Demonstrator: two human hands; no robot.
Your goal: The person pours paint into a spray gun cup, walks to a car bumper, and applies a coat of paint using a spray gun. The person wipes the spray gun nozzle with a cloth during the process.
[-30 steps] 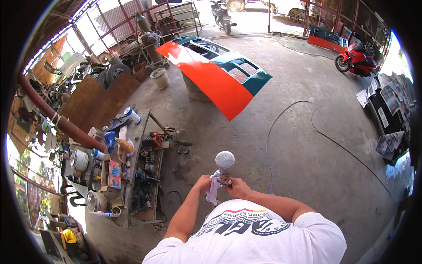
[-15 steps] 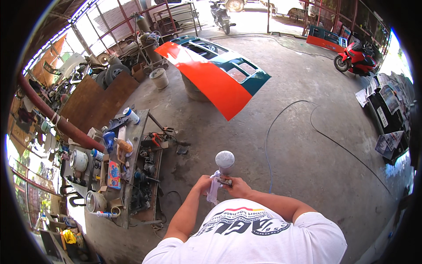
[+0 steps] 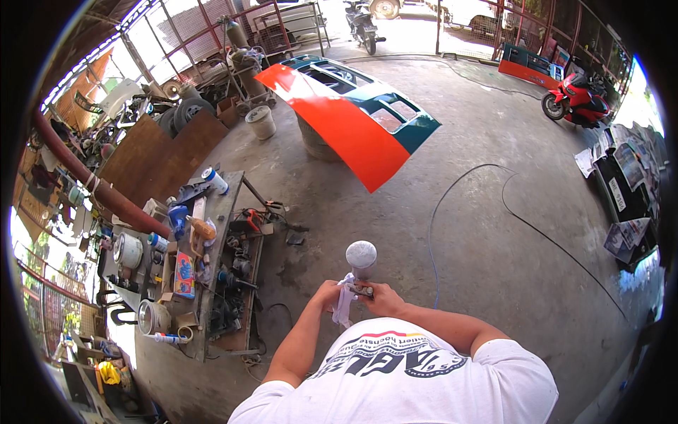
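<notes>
In front of my chest, my right hand [image 3: 383,299] is closed round a paint spray gun [image 3: 361,256], whose pale round cup stands upright on top. My left hand [image 3: 328,294] grips a whitish rag [image 3: 343,308] against the near left side of the gun, and the cloth hangs down below my fingers. The fingertips of both hands are partly hidden by the gun and the rag. Beyond my hands, a vehicle door panel [image 3: 346,127], glossy orange and dark green with window openings, lies raised on a drum [image 3: 319,141].
A cluttered workbench [image 3: 227,212] with cans, bottles and boxes stands on the left. A hose [image 3: 432,233] snakes across the concrete floor to the right. A white bucket [image 3: 260,123], a red motorcycle [image 3: 575,99] and a paper-covered dark car part [image 3: 618,184] stand farther off.
The surroundings shift slightly rightward in the picture as my head turns a little. Both hands keep their hold on the spray gun and the rag, almost unmoved.
</notes>
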